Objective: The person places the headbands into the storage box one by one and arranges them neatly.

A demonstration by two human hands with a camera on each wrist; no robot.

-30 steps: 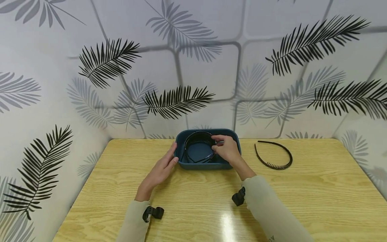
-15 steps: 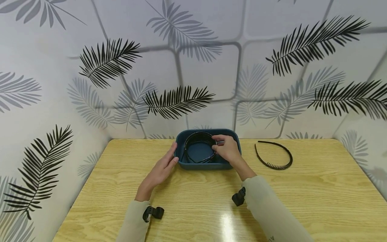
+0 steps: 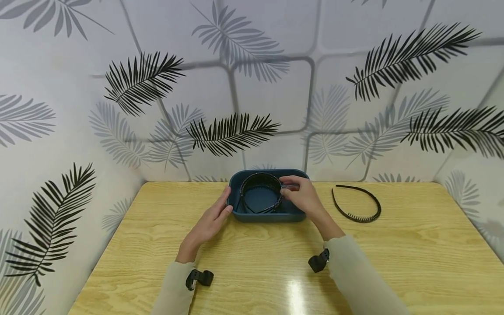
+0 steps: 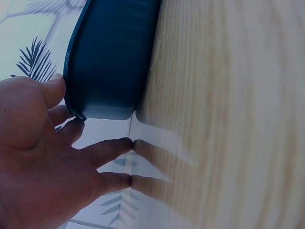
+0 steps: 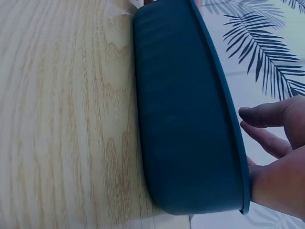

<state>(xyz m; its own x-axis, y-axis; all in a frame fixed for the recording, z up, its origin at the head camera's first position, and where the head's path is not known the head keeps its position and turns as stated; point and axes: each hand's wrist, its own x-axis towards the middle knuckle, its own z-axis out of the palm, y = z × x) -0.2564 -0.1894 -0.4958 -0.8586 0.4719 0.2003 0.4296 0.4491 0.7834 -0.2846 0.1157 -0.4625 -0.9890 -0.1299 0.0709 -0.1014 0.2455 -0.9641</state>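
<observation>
Right wrist view: bin [image 5: 186,124] wall hides headband [image 3: 260,192]; right hand [image 3: 303,197] fingers loosely spread; left hand [image 3: 210,221] flat against bin.

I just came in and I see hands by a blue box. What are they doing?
A person sits at a wooden table. Their right hand reaches over the rim of a blue tub where black headbands lie. Their left hand rests flat against the tub's side. Another black headband lies on the table to the right.
</observation>
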